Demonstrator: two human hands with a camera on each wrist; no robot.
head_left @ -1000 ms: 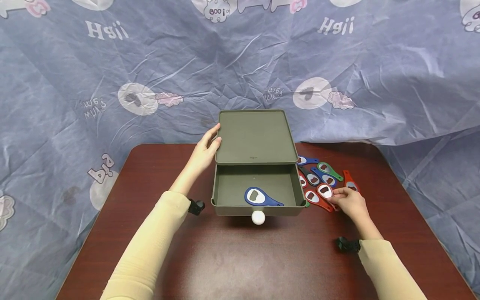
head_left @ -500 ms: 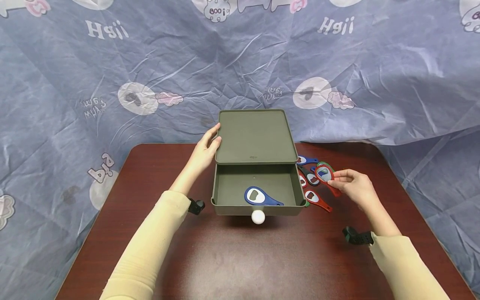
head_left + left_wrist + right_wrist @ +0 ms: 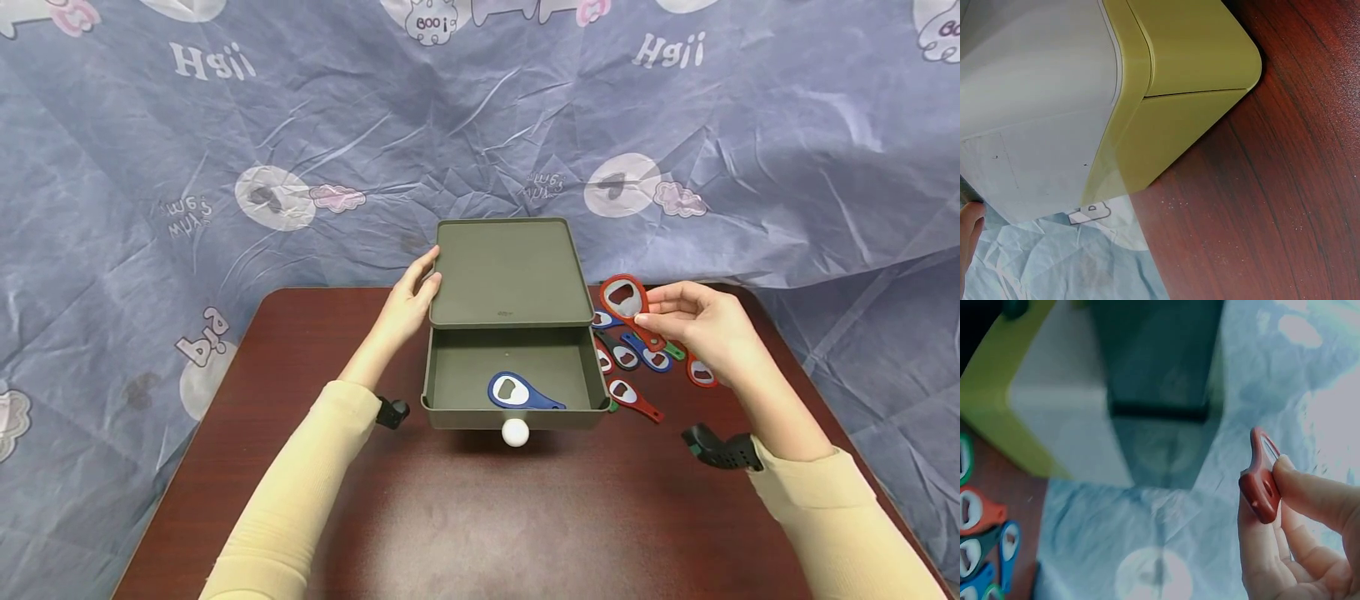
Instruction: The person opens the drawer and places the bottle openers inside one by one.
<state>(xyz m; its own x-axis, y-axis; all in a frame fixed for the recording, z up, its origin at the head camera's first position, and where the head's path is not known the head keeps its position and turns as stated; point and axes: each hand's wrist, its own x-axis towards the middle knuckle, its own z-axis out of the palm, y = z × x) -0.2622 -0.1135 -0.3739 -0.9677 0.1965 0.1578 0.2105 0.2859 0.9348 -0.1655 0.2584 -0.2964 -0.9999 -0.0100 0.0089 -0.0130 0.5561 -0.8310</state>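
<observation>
In the head view my right hand (image 3: 697, 321) pinches a red bottle opener (image 3: 632, 308) between thumb and fingers, raised above the right side of the table. The right wrist view shows the same opener (image 3: 1261, 487) nearly edge-on at the fingertips. My left hand (image 3: 408, 304) rests along the left side of a box with an olive top (image 3: 510, 275), fingers extended. In the left wrist view, only part of that hand (image 3: 969, 234) shows. The box's drawer (image 3: 465, 367) is pulled out, and a blue bottle opener (image 3: 525, 393) lies inside.
Several bottle openers lie right of the box, including a red one (image 3: 633, 400), a black one (image 3: 624, 357) and another red one (image 3: 701, 372). A white knob (image 3: 515, 432) projects from the drawer front. Behind the dark red table (image 3: 517, 517) hangs a blue patterned cloth (image 3: 450, 125).
My right hand has picked the red bottle opener off the pile and lifted it up and away toward the box's upper right. The left hand has stayed in place.
</observation>
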